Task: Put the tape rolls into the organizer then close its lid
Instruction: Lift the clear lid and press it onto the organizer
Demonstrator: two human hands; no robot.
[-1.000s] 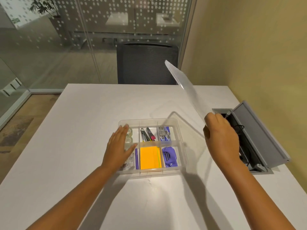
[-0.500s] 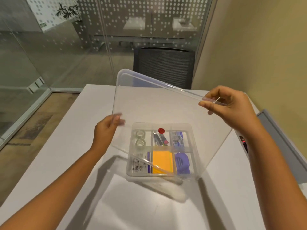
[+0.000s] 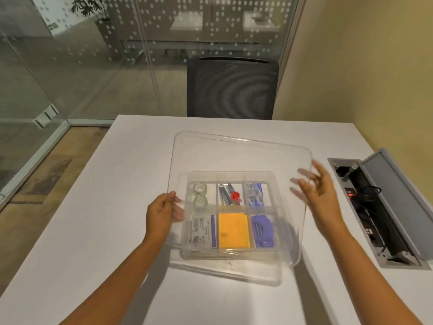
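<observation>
A clear plastic organizer (image 3: 230, 253) with several compartments stands on the white table. Two clear tape rolls (image 3: 199, 194) lie in its back left compartment. Above it hangs the large clear lid (image 3: 234, 156), nearly flat and a little askew. My left hand (image 3: 161, 214) pinches the lid's left edge. My right hand (image 3: 316, 191) is blurred at the lid's right edge, with its fingers spread under and along the edge. Whether it grips the lid is unclear.
The other compartments hold an orange pad (image 3: 233, 227), a purple item (image 3: 262, 231), clips and a red-marked tool (image 3: 235, 195). An open grey cable hatch (image 3: 384, 207) sits in the table at the right. A dark chair (image 3: 232, 87) stands behind the table.
The lid has come down from a steep tilt to nearly flat over the organizer. My left hand moved from the organizer to the lid's left edge, and my right hand dropped lower.
</observation>
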